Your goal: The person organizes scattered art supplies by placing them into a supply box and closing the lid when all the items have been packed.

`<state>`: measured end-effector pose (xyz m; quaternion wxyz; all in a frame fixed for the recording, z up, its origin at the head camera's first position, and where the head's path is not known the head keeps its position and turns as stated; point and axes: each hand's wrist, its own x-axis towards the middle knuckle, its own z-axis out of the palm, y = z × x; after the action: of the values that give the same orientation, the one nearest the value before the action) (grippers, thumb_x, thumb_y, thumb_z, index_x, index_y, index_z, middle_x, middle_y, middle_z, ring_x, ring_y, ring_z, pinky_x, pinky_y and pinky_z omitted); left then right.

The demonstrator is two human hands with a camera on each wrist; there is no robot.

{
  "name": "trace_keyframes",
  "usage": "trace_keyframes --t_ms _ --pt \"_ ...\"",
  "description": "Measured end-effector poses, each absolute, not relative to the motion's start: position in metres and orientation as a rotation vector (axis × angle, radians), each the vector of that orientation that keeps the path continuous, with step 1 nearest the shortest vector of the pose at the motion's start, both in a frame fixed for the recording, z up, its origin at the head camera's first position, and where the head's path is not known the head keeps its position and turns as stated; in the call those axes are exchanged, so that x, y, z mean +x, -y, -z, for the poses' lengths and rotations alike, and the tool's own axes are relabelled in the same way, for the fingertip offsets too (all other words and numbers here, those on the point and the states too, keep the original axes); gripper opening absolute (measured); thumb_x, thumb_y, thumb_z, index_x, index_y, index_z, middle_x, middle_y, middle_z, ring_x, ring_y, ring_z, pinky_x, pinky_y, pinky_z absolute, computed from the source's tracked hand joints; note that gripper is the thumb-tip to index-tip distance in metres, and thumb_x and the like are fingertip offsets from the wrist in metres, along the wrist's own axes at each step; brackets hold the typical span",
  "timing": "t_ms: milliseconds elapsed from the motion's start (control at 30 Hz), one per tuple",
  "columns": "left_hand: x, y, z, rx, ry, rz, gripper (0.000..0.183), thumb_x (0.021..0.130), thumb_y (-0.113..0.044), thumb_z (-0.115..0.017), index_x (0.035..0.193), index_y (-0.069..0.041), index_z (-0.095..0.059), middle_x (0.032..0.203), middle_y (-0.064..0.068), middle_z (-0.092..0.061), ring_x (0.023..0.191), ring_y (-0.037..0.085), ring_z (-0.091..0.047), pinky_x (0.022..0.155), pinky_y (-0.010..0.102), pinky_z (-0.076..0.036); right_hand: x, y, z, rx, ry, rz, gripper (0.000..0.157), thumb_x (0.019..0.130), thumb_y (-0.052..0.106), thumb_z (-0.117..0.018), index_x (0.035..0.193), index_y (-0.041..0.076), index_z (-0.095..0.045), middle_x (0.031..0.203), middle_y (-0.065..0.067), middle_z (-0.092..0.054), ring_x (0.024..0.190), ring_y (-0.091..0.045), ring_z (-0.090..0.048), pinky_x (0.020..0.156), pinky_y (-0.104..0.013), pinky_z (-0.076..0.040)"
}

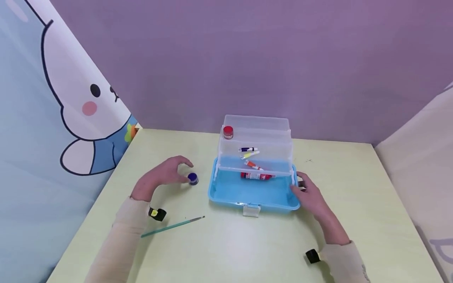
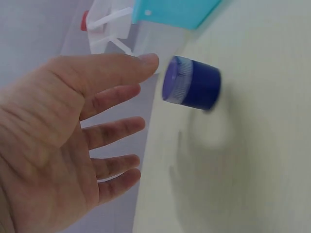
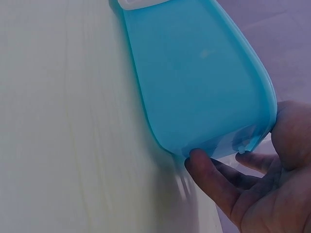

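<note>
1 vert. jar (image 1: 193, 179), L grip (image 1: 169, 171) spread, R grip (image 1: 310, 193) pinching box (image 1: 230, 192), long axis crosswise

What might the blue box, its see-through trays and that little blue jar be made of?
Blue box: probably smooth plastic, from its even colour and rounded corners. Trays: likely frosted plastic, since the blue shows hazily through. Blue jar: ridged cap suggests plastic; its smooth body could be plastic or glass.

Purple backdrop (image 1: 212, 59) stood at 12 o'clock, rabbit-print cloth (image 1: 28, 125) at 9, whitish cloth (image 1: 421, 157) at 3; pale tabletop (image 1: 368, 204) showed glare (image 1: 242, 245) toward 6.
</note>
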<state>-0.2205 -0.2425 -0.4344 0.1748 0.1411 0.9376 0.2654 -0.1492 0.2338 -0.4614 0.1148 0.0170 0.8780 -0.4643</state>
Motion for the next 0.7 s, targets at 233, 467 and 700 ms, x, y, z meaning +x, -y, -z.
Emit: trace_keyframes --t_ms 233,467,700 --pt "-0.215 0.241 0.448 0.403 -2.664 -0.785 0.053 0.078 -0.026 -0.083 0.125 -0.019 -0.061 0.134 0.003 -0.051 0.128 0.030 -0.042 0.105 0.053 -0.035 -0.149 -0.232 0.463 0.050 -2.584 1.359 0.056 0.102 0.027 -0.050 0.151 0.011 -0.027 0.127 -0.026 -0.049 0.108 -0.041 -0.053 0.084 -0.048 -0.052" --pt "-0.212 0.239 0.466 0.468 -2.646 -0.771 0.051 0.077 -0.022 -0.083 0.123 -0.015 -0.062 0.131 0.005 -0.054 0.125 0.028 -0.045 0.105 0.049 -0.037 -0.142 -0.231 0.469 0.032 -2.573 1.370 0.053 0.101 0.023 -0.051 0.147 0.008 -0.031 0.120 -0.024 -0.052 0.103 -0.037 -0.055 0.079 -0.043 -0.053" --pt "-0.220 0.235 0.465 0.544 -2.688 -0.762 0.041 0.077 -0.016 -0.083 0.114 -0.011 -0.067 0.122 0.006 -0.059 0.118 0.028 -0.051 0.103 0.048 -0.040 -0.148 -0.232 0.463 0.033 -2.597 1.398 0.051 0.101 0.022 -0.051 0.146 0.009 -0.033 0.120 -0.023 -0.053 0.102 -0.037 -0.055 0.081 -0.044 -0.053"
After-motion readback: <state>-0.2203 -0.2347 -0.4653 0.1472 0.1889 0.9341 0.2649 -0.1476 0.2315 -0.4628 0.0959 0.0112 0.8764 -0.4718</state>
